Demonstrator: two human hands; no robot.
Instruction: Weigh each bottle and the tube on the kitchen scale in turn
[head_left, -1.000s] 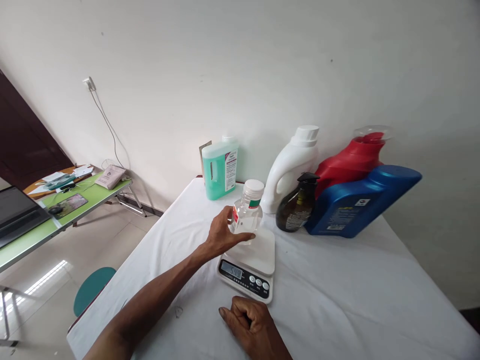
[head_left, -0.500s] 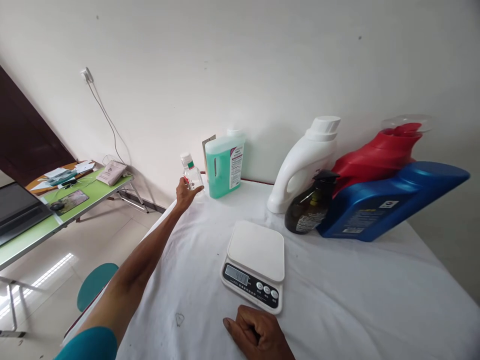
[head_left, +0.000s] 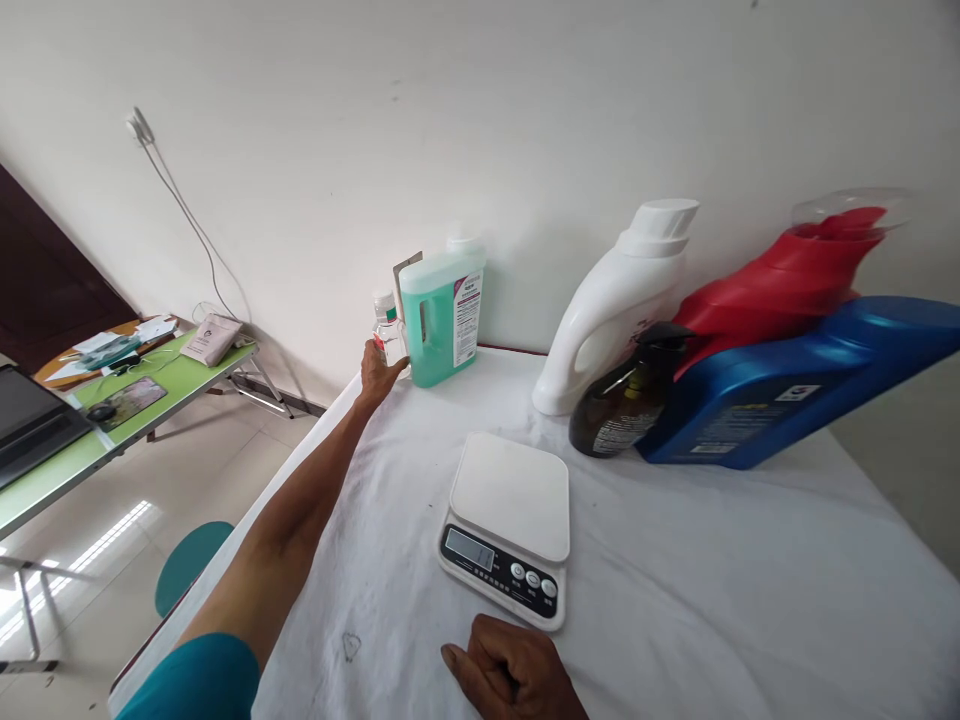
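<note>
Gripping the small clear bottle (head_left: 385, 332), left hand (head_left: 379, 372) sets it beside the green jug (head_left: 441, 315), behind the scale (head_left: 508, 520).

A kitchen scale (head_left: 508, 520) sits mid-table (head_left: 712, 590). Behind it to the left, a small bottle (head_left: 385, 328) stands just beside a jug (head_left: 441, 315), perhaps touching. Behind it to the right, four detergent bottles (head_left: 750, 350) cluster by the wall.

The small clear bottle with a white cap (head_left: 385, 330) is partly hidden by the left hand (head_left: 379, 372) and the green jug (head_left: 441, 315). The right hand (head_left: 514, 678) is cut by the bottom edge. The white scale's display (head_left: 469, 548) is unreadable. The blue jug (head_left: 795, 385) runs off right.
</note>
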